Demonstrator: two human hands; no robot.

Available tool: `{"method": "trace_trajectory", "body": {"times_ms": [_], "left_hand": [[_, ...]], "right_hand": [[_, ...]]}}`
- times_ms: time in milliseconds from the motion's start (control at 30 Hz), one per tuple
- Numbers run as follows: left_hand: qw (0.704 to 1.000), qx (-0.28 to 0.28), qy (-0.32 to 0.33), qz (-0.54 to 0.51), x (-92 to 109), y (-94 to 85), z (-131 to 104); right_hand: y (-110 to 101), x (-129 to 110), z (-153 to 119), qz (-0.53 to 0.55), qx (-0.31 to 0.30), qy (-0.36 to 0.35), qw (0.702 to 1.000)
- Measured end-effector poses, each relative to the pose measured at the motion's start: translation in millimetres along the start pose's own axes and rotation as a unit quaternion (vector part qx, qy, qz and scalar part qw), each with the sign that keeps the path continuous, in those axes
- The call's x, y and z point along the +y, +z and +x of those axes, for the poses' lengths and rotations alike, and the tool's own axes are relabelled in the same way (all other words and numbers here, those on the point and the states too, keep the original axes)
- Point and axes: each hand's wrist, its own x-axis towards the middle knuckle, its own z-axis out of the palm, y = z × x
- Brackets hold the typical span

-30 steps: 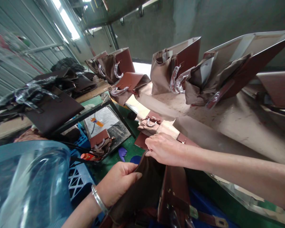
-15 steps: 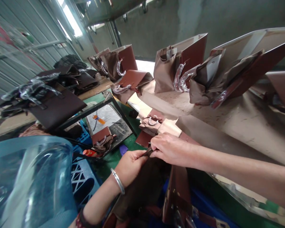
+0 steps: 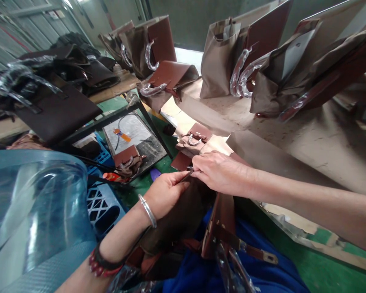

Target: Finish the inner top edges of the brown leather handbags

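A brown bag (image 3: pixel 177 219) lies over the blue cloth at the lap, its reddish-brown flap (image 3: pixel 221 219) and plastic-wrapped handles hanging toward the bottom of the view. My left hand (image 3: pixel 166 191), with a silver bangle at the wrist, pinches the bag's upper edge between thumb and fingers. Right beside it, my right hand (image 3: pixel 221 173) is closed on the same edge, knuckles up. A small dark metallic piece shows at its fingertips, too small to make out. The two hands nearly touch.
Brown bags (image 3: pixel 221 61) with wrapped handles stand on the table (image 3: pixel 308 150) at the right. Dark bags (image 3: pixel 57 106) are piled at the left. A large blue plastic container (image 3: pixel 39 195) fills the lower left, beside a blue crate (image 3: pixel 103 207). A framed board (image 3: pixel 155 150) holds a small bag.
The view has tilted down, so the surroundings sit higher and more blue cloth shows. Both hands keep their grip on the bag's edge, with little shift between them.
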Motion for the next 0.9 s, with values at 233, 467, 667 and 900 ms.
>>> {"method": "trace_trajectory", "body": {"times_ms": [233, 467, 667, 900], "left_hand": [[0.998, -0.009, -0.049, -0.042, 2, 1.3, 4], [0.999, 0.044, -0.008, 0.005, 2, -0.8, 5], [0.996, 0.082, -0.028, 0.028, -2, -11.0, -6], [0.986, 0.084, -0.024, 0.139, 17, -15.0, -42]], "right_hand": [[1, 2, 1, 0.007, -0.01, 0.004, 1.0], [-15, -17, -35, 0.042, 0.125, -0.065, 0.989], [-14, -25, -71, 0.102, 0.039, -0.145, 0.983], [-49, 1, -85, 0.111, -0.003, -0.19, 0.976]]}}
